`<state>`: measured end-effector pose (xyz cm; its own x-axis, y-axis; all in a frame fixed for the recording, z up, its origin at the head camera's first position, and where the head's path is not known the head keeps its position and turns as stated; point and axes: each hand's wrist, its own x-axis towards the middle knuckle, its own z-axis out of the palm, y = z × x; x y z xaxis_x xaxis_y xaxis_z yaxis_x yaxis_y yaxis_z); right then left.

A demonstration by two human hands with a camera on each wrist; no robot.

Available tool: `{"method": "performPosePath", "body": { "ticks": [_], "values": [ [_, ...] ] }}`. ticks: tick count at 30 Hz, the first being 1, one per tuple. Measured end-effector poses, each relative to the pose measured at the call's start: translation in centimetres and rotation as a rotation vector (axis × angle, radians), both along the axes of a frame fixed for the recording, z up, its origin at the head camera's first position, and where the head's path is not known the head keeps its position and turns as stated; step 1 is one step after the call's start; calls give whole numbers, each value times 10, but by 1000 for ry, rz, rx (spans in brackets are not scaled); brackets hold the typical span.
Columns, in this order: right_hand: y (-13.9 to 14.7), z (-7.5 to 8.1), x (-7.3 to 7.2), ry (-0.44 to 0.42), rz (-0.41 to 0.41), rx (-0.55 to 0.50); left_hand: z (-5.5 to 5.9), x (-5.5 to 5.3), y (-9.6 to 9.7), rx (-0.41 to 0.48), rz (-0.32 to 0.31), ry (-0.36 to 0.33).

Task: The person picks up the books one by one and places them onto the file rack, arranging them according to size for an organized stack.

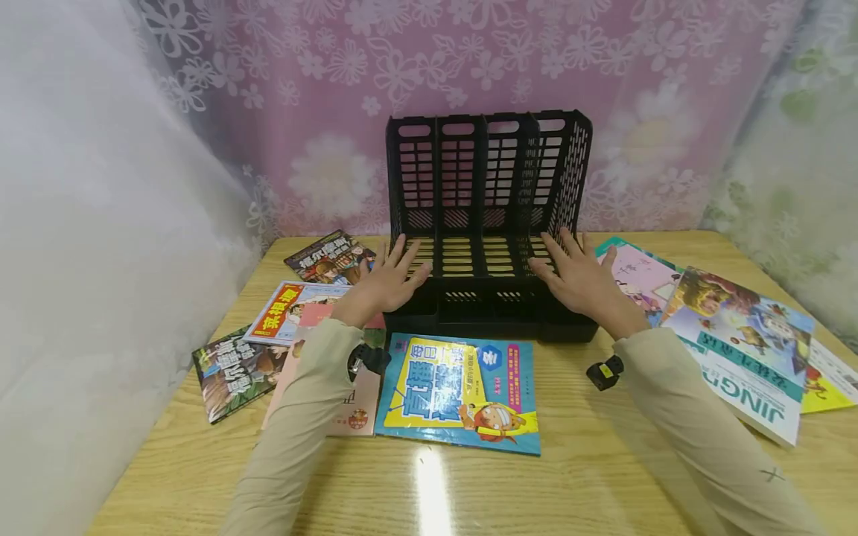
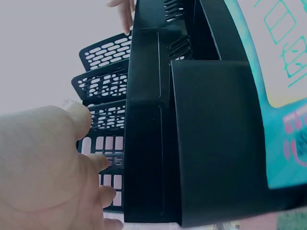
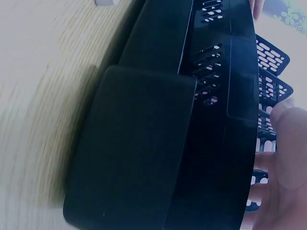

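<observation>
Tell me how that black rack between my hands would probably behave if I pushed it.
The black rack looks stiff, as its dividers stand straight. It is probably light for its size, given its many slots. It might slide when pushed, since the tabletop looks glossy.

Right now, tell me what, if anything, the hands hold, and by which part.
Nothing is held: left hand and right hand, fingers spread, are at opposite sides of the black rack.

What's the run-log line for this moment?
left hand: spread at black rack's left side | right hand: spread at its right side | blue-yellow book: lying in front | other books: left and right on table
</observation>
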<state>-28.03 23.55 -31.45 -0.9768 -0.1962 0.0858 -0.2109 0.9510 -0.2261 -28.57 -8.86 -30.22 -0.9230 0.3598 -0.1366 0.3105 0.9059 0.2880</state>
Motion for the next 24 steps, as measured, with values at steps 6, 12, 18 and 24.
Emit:
{"method": "performPosePath", "body": {
  "ticks": [6, 12, 18, 24],
  "values": [
    [12, 1, 2, 20, -37, -38, -1, 6, -14, 125, 8, -40],
    [31, 3, 6, 44, -94, -62, -3, 10, -20, 261, 111, -150],
    [60, 1, 13, 10, -118, -32, -7, 10, -17, 206, 225, -195],
    [94, -7, 25, -32, -140, -64, -17, 5, -19, 137, 228, -170]
  ]
}}
